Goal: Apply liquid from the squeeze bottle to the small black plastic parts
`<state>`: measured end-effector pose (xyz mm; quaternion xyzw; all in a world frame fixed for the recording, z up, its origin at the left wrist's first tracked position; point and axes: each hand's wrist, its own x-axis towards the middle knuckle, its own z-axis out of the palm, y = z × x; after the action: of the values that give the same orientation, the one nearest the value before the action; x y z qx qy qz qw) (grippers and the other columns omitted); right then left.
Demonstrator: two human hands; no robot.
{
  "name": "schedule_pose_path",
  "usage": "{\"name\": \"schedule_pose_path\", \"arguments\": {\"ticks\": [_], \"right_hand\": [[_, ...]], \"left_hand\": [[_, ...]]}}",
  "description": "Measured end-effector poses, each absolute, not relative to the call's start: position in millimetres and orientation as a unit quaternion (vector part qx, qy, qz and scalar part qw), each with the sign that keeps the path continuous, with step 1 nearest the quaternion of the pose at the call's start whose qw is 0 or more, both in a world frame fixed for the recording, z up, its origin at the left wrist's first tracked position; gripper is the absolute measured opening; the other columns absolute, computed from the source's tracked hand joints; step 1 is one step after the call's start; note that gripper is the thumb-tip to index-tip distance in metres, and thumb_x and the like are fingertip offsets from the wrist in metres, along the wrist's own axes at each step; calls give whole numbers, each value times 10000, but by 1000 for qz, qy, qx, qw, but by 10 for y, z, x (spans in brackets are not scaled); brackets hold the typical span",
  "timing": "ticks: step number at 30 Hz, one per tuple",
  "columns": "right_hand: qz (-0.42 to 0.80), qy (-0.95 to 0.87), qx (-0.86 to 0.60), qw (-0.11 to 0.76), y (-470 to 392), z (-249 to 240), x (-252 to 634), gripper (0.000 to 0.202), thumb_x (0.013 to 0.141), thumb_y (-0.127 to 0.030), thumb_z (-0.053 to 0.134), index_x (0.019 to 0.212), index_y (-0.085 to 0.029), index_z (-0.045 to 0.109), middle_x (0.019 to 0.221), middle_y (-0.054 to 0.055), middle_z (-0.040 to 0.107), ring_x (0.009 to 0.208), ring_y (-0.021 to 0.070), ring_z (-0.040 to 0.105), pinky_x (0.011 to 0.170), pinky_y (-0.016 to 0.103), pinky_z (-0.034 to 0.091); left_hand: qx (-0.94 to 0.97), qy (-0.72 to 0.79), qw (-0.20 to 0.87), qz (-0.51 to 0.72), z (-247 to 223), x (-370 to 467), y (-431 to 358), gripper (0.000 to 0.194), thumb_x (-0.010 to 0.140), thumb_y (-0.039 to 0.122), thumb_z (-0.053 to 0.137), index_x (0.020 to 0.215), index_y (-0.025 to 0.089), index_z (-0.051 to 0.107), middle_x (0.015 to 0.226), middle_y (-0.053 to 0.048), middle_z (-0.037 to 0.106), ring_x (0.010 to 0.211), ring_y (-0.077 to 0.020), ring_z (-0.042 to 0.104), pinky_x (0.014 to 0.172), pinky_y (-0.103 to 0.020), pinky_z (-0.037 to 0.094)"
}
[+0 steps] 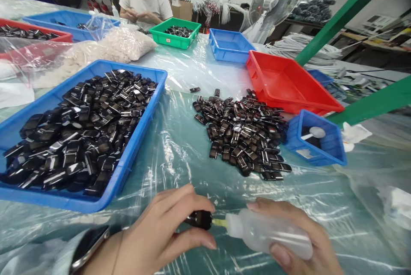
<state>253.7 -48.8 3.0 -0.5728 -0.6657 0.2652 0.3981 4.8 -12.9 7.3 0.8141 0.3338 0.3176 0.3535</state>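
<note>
Between its thumb and fingers, my left hand (170,223) grips a small glossy black plastic casing (201,219). My right hand (298,228) is wrapped round a translucent squeeze bottle (272,230), tilted on its side. The bottle's thin yellowish nozzle points left and meets the end of the casing, or nearly so; exact contact is unclear. Beyond my hands lies a loose pile of similar black casings (240,131) on the plastic-covered table. A large blue tray (141,138) full of black casings stands at the left.
A small blue bin (295,138) with a white scoop stands right of the pile, beside a red tray (282,80). Farther back are a blue tray (231,48), a green tray (170,40) and a bag of pale parts (128,43). A co-worker (146,3) sits across the table.
</note>
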Motion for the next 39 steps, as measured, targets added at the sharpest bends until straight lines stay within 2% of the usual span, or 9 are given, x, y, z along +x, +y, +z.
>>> {"name": "schedule_pose_path", "arguments": {"ticks": [5,10,16,21,24,29,35,39], "right_hand": [[289,-722,-529,340,-434,55,2676,295,795,-538,630,1058,-428,705,849,36,749,712,243,711,638,352,599],[284,-702,-545,359,-453,52,2641,295,785,-589,611,1015,-440,718,842,27,751,709,249,705,663,381,596],[263,-713,-540,361,-457,68,2582,296,789,-620,589,1015,-468,703,828,10,756,742,237,709,672,343,591],[245,-672,-585,382,-504,60,2533,355,770,-693,542,943,-446,729,831,25,748,796,261,692,732,395,566],[251,-672,-589,373,-519,62,2521,381,757,-707,542,932,-432,740,834,32,748,803,264,690,743,396,559],[232,-689,-574,377,-500,75,2525,363,781,-676,546,935,-409,736,817,24,754,784,241,700,728,356,566],[220,-708,-564,364,-481,86,2530,314,796,-662,535,990,-465,686,838,-29,756,790,213,712,721,311,584],[213,-713,-570,348,-488,104,2532,319,800,-672,519,993,-475,680,834,-30,756,768,226,712,714,347,594]], "left_hand": [[824,331,350,297,87,34,-145,234,965,446,443,1047,238,514,779,9,592,629,-142,569,568,-228,405],[835,320,338,293,37,31,-147,218,966,433,454,1075,247,481,803,18,587,631,-132,550,585,-229,403],[839,320,345,274,15,-4,-194,231,952,440,482,1093,258,456,827,25,572,673,-136,546,642,-229,409],[829,337,374,243,-38,-46,-241,241,943,380,541,1152,307,446,866,25,548,733,-154,529,728,-235,405],[830,336,367,252,-32,-18,-227,239,943,389,539,1146,296,454,848,26,553,708,-149,535,706,-234,411],[837,312,317,318,40,59,-172,226,975,422,449,1032,209,497,761,24,583,608,-124,558,580,-221,422],[831,323,342,298,24,35,-194,268,972,445,440,1093,214,500,839,15,594,716,-131,585,636,-222,435],[834,318,322,317,40,46,-185,292,987,459,392,1027,192,504,777,22,596,632,-119,580,573,-222,428]]}}
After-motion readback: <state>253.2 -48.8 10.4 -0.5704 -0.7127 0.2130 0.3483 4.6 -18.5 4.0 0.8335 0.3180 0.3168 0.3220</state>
